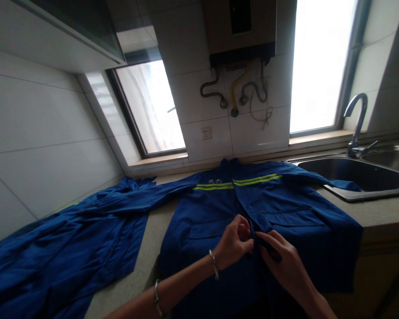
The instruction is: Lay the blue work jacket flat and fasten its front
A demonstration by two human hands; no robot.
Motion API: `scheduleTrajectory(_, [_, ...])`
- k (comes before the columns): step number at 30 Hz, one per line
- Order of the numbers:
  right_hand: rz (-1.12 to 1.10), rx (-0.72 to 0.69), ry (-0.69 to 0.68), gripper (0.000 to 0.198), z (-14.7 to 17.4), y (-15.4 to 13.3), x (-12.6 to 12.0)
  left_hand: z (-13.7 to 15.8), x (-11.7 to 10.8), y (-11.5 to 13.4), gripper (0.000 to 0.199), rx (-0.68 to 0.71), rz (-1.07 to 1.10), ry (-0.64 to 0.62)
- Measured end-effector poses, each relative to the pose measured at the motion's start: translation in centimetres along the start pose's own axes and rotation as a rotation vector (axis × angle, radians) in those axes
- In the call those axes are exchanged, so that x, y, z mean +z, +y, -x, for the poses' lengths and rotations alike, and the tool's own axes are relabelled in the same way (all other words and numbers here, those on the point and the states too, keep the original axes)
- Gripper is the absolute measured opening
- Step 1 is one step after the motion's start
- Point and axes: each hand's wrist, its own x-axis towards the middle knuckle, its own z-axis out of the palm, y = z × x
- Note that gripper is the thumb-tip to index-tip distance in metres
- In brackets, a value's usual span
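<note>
A blue work jacket [206,204] with yellow-green stripes lies spread on the counter, collar toward the wall, its lower part hanging over the front edge. At its front opening, my left hand [236,241] pinches the placket edge with bent fingers. Close beside it, my right hand [282,257] grips the other front edge, a fold of dark cloth between thumb and fingers. Whether a button or other fastener sits between the fingertips is hidden. One jacket sleeve reaches left, and the other droops over the sink rim.
More blue clothing [113,239] lies heaped along the left of the counter [375,210]. At the right are a steel sink [346,173] and a tall faucet [357,124]. A water heater [241,31] with pipes hangs on the wall above a socket [206,133].
</note>
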Motion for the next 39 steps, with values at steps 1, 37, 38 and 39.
scheduleTrajectory(1, [-0.019, 0.008, 0.018, 0.031, 0.1, -0.1, 0.0, 0.0, 0.0, 0.0, 0.029, 0.017, -0.003, 0.014])
scheduleTrajectory(37, [-0.134, 0.055, -0.120, 0.014, -1.4, -0.4, -1.6, -0.4, 0.2, -0.4, 0.049, -0.319, 0.431, 0.009])
scheduleTrajectory(38, [-0.136, 0.050, -0.134, 0.015, -1.5, -0.4, -1.8, -0.5, 0.1, -0.5, 0.051, -0.347, 0.455, 0.013])
scheduleTrajectory(39, [-0.131, 0.047, -0.148, 0.015, -1.5, -0.4, -1.9, -0.6, 0.0, -0.6, 0.053, -0.374, 0.474, 0.015])
